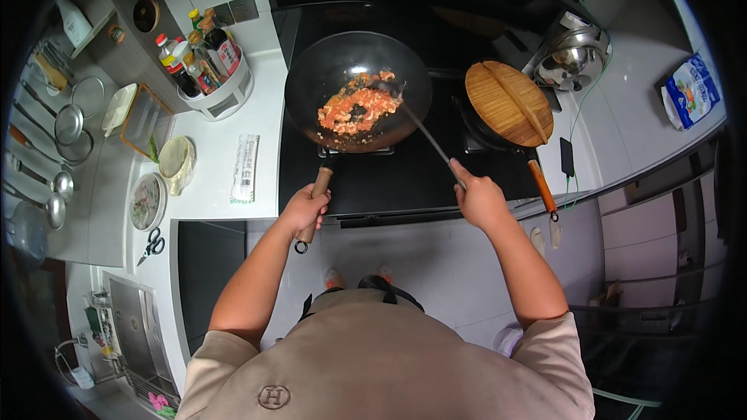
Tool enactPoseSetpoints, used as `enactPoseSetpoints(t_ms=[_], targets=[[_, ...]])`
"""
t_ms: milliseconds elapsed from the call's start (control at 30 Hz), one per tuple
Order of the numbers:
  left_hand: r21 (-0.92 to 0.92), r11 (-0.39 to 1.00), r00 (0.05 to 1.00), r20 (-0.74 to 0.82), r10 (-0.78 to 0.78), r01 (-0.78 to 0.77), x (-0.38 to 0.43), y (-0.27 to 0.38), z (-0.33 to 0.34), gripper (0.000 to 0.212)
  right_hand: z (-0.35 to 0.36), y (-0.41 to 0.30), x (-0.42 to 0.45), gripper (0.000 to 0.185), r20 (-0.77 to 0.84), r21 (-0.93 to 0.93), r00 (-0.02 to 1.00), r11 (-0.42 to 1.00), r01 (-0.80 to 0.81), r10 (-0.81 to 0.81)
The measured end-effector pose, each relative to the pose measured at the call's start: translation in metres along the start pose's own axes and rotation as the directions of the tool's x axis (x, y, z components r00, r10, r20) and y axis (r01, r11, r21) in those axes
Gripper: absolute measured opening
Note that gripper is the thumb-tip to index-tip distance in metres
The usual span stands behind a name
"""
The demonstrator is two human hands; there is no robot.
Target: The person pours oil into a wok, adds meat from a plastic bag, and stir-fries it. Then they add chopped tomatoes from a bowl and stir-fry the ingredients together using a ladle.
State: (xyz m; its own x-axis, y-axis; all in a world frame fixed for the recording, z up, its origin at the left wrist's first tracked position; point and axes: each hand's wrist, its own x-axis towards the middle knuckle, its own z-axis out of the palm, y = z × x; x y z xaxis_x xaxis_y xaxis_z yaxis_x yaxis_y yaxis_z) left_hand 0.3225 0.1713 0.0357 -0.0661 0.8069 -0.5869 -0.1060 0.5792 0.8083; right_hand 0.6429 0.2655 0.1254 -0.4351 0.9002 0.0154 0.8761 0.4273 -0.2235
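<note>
A dark wok (309, 76) stands on the left side of the black glass cooktop (373, 195). My left hand (306, 210) is closed around its wooden handle (321, 182), which points towards me. Chopped reddish-orange food (365, 108), mixed with pale bits, lies in the wok's lower middle. In my right hand (480, 195) is the long metal shaft of a ladle or spatula (429, 135), the forefinger stretched along it. The tool's dark head rests at the food's upper right edge; its exact shape is partly hidden.
Right of the wok, a wooden lid (508, 104) covers a second pan with an orange-brown handle (543, 186). On the left counter are a bottle rack (219, 99), a long packet (245, 166), a covered bowl (146, 201) and scissors (153, 243). A power bank (566, 156) with green cable lies right.
</note>
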Motion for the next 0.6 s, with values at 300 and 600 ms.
enactPoseSetpoints(t_ms=[300, 600], targets=[[-0.015, 1.000, 1.000, -0.003, 0.009, -0.009, -0.001, -0.001, 0.003, 0.009, -0.016, 0.004, 0.017, 0.044, -0.007, -0.109, 1.000, 0.994, 0.006, -0.007], [-0.016, 1.000, 1.000, 0.004, 0.017, -0.017, -0.001, 0.000, 0.002, 0.013, -0.008, -0.011, 0.029, 0.044, 0.029, -0.023, 0.999, 0.999, 0.041, -0.040]])
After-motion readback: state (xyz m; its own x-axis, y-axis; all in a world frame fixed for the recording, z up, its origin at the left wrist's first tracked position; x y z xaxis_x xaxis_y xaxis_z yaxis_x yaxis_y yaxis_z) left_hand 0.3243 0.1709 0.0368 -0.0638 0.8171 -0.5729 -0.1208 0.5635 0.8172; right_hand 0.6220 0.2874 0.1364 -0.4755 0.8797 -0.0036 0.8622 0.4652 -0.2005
